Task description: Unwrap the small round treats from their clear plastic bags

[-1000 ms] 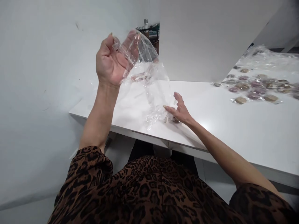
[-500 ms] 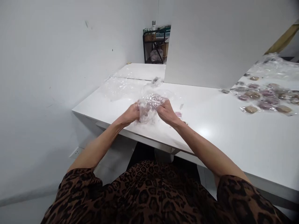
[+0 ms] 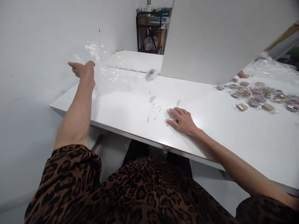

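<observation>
My left hand (image 3: 81,71) is raised over the far left of the table, fingers stretched out and apart. Just beyond it, crumpled clear plastic film (image 3: 93,51) hangs in the air by the wall; I see nothing gripped. My right hand (image 3: 183,120) lies low on the table, its fingers bent over a small clear-wrapped piece (image 3: 171,115), most of which they cover. Another small wrapped piece (image 3: 151,74), darkish pink inside, lies at the foot of the grey panel.
A white table (image 3: 130,115) carries more clear film (image 3: 114,76) at its left and grey marks in the middle. Several wrapped pink and tan pieces (image 3: 257,93) lie at the right. A grey panel (image 3: 198,43) stands upright behind; a black shelf (image 3: 149,31) is farther back.
The crumpled film both hands held has left the middle; film is now at the upper left by my left hand. My right hand has come down onto a small wrapped piece.
</observation>
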Motion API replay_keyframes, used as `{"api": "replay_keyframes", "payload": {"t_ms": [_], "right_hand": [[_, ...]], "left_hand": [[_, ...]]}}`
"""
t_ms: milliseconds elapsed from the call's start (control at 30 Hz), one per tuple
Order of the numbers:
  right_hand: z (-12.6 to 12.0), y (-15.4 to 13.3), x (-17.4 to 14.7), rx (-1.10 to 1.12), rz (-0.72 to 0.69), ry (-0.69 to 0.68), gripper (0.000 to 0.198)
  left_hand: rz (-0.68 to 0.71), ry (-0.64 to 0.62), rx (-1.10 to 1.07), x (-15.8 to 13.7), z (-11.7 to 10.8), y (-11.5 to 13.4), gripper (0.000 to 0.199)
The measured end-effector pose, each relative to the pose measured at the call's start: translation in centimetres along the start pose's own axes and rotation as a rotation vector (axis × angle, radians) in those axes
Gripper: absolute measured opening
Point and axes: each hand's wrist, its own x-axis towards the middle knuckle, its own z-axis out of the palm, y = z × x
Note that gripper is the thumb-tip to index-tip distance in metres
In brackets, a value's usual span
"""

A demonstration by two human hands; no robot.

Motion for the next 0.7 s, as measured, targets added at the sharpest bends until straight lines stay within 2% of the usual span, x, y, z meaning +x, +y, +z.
{"api": "replay_keyframes", "payload": {"t_ms": [33, 67, 100, 200, 267, 333, 400, 533, 600, 667, 700], "right_hand": [[0.2, -0.3, -0.1, -0.033, -0.034, -0.009, 0.065], [0.2, -0.6, -0.1, -0.058, -0.070, -0.025, 0.061], [0.1, -0.8, -0.1, -0.073, -0.102, -0.050, 0.058], [-0.5, -1.1, -0.6, -0.039, -0.132, -0.118, 0.050], [-0.8, -0.8, -1.5, 0.022, -0.095, -0.122, 0.041], [-1.1, -0.5, -2.8, 0.122, -0.024, -0.104, 0.033], [-1.6, -0.5, -4.1, 0.243, 0.056, -0.095, 0.035], [-2.8, -0.7, -6.1, 0.466, 0.146, -0.121, 0.033], [-3.8, 0.1, -6.5, 0.560, 0.222, -0.104, 0.036], [-5.3, 2.5, -6.3, 0.607, 0.352, 0.015, 0.043], [-6.4, 4.3, -5.9, 0.603, 0.433, 0.127, 0.047]], "left_hand": [[-0.027, 0.077, 0.047, -1.3, 0.1, -0.3, 0.119], [0.034, 0.140, 0.097, -3.2, 0.1, -0.8, 0.119], [0.183, 0.168, 0.138, -5.4, 0.2, -1.5, 0.116], [0.591, 0.013, 0.076, -11.9, 0.7, -4.2, 0.111], [0.722, -0.093, 0.025, -15.0, 1.4, -5.9, 0.110], [0.758, -0.173, -0.002, -16.8, 2.5, -6.8, 0.105], [0.749, -0.229, -0.016, -17.7, 3.8, -6.8, 0.098], [0.759, -0.290, -0.030, -18.6, 6.6, -5.2, 0.090], [0.779, -0.324, -0.025, -19.0, 8.2, -4.4, 0.085], [0.781, -0.381, -0.003, -19.1, 10.1, -3.6, 0.078], [0.770, -0.413, 0.016, -19.0, 11.1, -3.2, 0.074]]}}
